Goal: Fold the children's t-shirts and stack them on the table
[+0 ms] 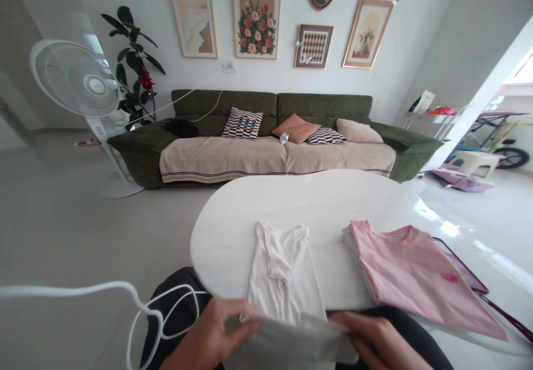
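A white shirt (287, 270) lies on the white table (233, 209), its sleeves folded in over the middle. Its lower end hangs toward me past the near edge and looks greyish in shadow. My left hand (220, 325) pinches the left corner of that end between thumb and fingers. At the opposite corner my right hand (375, 334) grips the cloth, its fingers partly hidden and blurred. To the right, a folded pink T-shirt (420, 273) rests on other folded cloth, apart from both hands.
A dark-rimmed flat object (462, 264) with a strap lies beside the pink T-shirt. A white cable (141, 309) loops at my left, near my knee. Behind the table stands a green sofa (225, 104) with cushions; a white fan (95, 84) stands at the left.
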A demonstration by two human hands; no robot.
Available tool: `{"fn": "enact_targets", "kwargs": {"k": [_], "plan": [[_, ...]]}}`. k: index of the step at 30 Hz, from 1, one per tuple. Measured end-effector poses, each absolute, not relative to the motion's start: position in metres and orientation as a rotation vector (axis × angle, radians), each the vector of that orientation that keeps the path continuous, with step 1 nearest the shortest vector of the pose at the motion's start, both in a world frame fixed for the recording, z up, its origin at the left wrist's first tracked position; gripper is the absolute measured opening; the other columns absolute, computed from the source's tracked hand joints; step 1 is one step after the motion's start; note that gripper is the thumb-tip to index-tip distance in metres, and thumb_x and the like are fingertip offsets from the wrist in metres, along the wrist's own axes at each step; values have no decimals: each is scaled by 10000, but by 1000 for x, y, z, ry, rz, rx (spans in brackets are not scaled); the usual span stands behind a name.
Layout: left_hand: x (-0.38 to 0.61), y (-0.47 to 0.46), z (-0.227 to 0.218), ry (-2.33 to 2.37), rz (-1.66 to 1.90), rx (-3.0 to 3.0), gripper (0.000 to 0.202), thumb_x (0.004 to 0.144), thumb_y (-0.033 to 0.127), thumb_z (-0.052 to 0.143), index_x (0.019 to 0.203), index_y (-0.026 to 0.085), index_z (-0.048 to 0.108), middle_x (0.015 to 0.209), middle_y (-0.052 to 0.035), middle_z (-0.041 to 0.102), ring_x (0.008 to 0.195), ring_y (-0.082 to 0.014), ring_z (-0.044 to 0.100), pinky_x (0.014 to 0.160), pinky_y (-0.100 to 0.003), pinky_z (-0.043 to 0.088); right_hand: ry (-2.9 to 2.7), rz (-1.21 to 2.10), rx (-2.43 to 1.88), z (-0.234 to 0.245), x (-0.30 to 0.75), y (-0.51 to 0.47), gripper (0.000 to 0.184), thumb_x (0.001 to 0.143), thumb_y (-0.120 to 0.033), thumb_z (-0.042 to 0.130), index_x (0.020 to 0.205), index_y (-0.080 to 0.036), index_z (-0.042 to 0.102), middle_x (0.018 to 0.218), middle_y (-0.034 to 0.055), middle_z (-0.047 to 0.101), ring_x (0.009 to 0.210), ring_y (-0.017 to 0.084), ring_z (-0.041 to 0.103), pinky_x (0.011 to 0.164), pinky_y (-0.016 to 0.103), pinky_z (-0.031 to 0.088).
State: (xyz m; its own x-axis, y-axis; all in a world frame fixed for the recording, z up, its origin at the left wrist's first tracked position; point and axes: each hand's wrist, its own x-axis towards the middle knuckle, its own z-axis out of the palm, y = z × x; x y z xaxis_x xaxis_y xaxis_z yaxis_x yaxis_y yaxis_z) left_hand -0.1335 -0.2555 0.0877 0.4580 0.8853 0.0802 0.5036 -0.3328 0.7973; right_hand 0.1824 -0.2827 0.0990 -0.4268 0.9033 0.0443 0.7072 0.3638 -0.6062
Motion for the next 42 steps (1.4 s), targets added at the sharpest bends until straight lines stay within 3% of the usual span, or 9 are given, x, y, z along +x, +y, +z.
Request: {"fn": "enact_targets", "kwargs": {"k": [5,9,13,19,23,28,32,37,42], "plan": [[-95,-129,55,1268,1040,1513,231,714,363,585,742,135,602,681,13,591,661,-123,533,610,-191,396,-2057,625,-1638,82,170,-149,322,754,-217,388,963,-147,622,796,56,663,748,178,592,703,262,422],[-77,-70,7,1365,936,1261,189,619,272,631,719,112,615,656,-11,604,622,-138,542,571,-218,396,-2016,645,-1724,32,157,-88,298,651,-198,488,901,-142,641,870,75,658,818,194,581,716,261,411],[-85,-68,-6,1329,868,1252,249,622,305,612,784,116,623,677,-26,620,587,-137,545,520,-224,396,-1987,648,-1740,6,163,-79,282,677,-206,449,883,-135,629,758,48,639,711,166,566,657,252,400],[-98,-49,22,1349,872,1515,245,727,357,528,840,149,593,799,-16,634,731,-132,577,621,-203,423,-2006,632,-1692,22,178,-54,241,729,-270,446,874,-175,613,726,5,610,684,133,542,626,217,375],[-82,-29,13,1604,897,1621,59,663,193,581,705,150,575,782,-27,612,862,-178,553,763,-251,394,-1937,531,-1843,15,170,-39,322,673,-200,519,981,-145,596,948,96,607,869,183,545,738,256,374],[-67,-26,-8,1723,917,1653,211,616,72,572,813,145,587,857,-61,609,902,-192,541,814,-286,370,-1860,492,-1974,0,162,-44,373,633,-190,579,994,-98,596,955,143,611,882,210,563,729,266,389],[-74,-23,7,1608,903,1695,89,608,112,599,695,127,613,629,-5,587,703,-172,567,684,-260,414,-1870,509,-1912,22,167,-51,214,649,-219,581,838,-130,627,727,53,621,688,161,566,611,233,387],[-83,-26,71,1364,1096,1783,268,714,276,569,940,137,610,846,-18,617,760,-132,561,710,-214,425,-1815,379,-1723,95,184,-76,251,751,-327,495,919,-159,575,725,9,580,668,125,527,614,219,388],[-86,-40,118,1044,1343,1869,314,754,348,561,980,130,565,874,-27,614,823,-144,566,769,-232,426,-1713,-11,-1346,148,171,-144,196,786,-317,489,921,-189,550,861,23,559,720,119,516,649,218,405]]}}
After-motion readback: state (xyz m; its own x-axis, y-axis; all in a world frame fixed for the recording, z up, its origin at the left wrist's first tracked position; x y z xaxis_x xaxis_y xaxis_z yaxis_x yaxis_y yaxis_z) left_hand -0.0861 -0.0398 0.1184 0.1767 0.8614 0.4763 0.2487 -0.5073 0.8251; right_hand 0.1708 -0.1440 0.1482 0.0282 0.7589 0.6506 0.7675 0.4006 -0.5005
